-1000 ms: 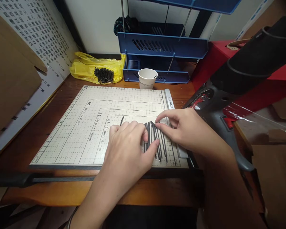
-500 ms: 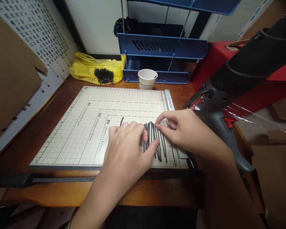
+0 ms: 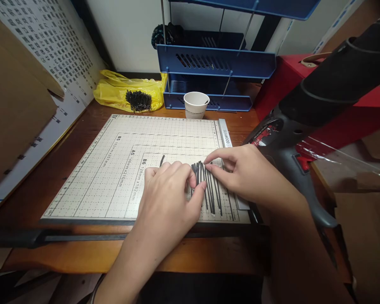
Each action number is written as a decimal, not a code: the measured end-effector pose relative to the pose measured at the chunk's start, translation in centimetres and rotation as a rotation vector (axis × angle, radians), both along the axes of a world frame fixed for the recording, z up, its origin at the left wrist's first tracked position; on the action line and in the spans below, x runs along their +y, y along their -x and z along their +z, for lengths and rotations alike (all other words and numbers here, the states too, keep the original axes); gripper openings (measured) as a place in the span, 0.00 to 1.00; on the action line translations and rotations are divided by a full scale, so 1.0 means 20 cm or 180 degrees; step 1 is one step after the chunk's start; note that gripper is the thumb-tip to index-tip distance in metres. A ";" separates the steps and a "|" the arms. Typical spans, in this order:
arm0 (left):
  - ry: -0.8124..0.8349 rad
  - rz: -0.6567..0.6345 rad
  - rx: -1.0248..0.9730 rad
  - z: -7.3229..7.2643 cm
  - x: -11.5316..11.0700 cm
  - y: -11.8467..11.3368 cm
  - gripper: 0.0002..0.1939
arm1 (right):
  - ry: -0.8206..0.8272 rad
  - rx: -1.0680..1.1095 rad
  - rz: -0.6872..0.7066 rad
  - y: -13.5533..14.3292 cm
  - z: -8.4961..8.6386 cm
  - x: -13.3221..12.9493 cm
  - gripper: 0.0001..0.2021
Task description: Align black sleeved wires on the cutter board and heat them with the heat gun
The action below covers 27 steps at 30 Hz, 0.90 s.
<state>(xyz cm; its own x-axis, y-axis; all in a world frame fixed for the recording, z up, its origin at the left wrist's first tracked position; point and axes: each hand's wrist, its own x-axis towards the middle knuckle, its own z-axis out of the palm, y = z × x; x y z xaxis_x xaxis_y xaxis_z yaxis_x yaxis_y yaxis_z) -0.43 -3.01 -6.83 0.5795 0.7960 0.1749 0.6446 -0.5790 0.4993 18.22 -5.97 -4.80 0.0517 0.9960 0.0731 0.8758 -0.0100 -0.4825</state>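
Where the gridded cutting board [image 3: 120,169] lies on the wooden tabletop [image 3: 72,126], I see a row of thin black tubes [image 3: 210,190] lined up side by side near its right edge. My left hand [image 3: 166,198] rests palm down on the board, fingers curled together, thumb and fingertips pressing the tubes' left side. My right hand [image 3: 247,173] meets them from the right, its fingers [image 3: 213,169] pinched together on the tubes' upper ends. One stray tube [image 3: 161,160] lies apart beyond my left hand. A white paper cup [image 3: 195,104] and a yellow bag [image 3: 126,90] sit behind the board.
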 end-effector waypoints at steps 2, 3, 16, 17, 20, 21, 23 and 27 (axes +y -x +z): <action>0.0021 -0.0005 -0.0018 0.00 0.00 0.00 0.12 | -0.0018 -0.0005 -0.0022 0.00 0.00 0.00 0.11; 0.0034 -0.0008 -0.0025 0.00 0.00 0.00 0.11 | -0.0020 -0.0008 -0.0025 0.01 0.00 0.00 0.11; 0.0056 0.0009 -0.0054 0.00 0.00 0.00 0.11 | 0.0027 0.0008 0.0043 0.02 0.01 0.00 0.10; 0.0057 0.0007 -0.0061 -0.01 0.01 0.00 0.10 | 0.0017 -0.0002 0.0037 0.02 0.01 0.01 0.10; 0.0078 0.0031 -0.0097 -0.01 0.01 0.00 0.10 | 0.0017 -0.0024 0.0003 0.02 0.00 0.01 0.10; 0.0086 0.0043 -0.0108 -0.01 0.01 0.00 0.10 | 0.0020 -0.0025 -0.0007 0.02 0.00 0.01 0.10; 0.0110 0.0060 -0.0111 -0.01 0.01 0.00 0.10 | 0.0004 -0.0041 -0.0030 0.02 0.00 0.01 0.10; 0.0139 0.0075 -0.0087 0.00 0.00 0.00 0.08 | -0.0089 -0.0153 -0.0160 0.00 0.00 0.00 0.10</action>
<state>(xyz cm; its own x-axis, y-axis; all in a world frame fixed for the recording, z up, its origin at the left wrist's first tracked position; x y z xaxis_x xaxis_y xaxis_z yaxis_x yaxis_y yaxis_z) -0.42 -2.96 -6.89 0.5560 0.8166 0.1551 0.6436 -0.5410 0.5413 18.15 -5.88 -4.84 0.0974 0.9897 0.1046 0.8967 -0.0417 -0.4407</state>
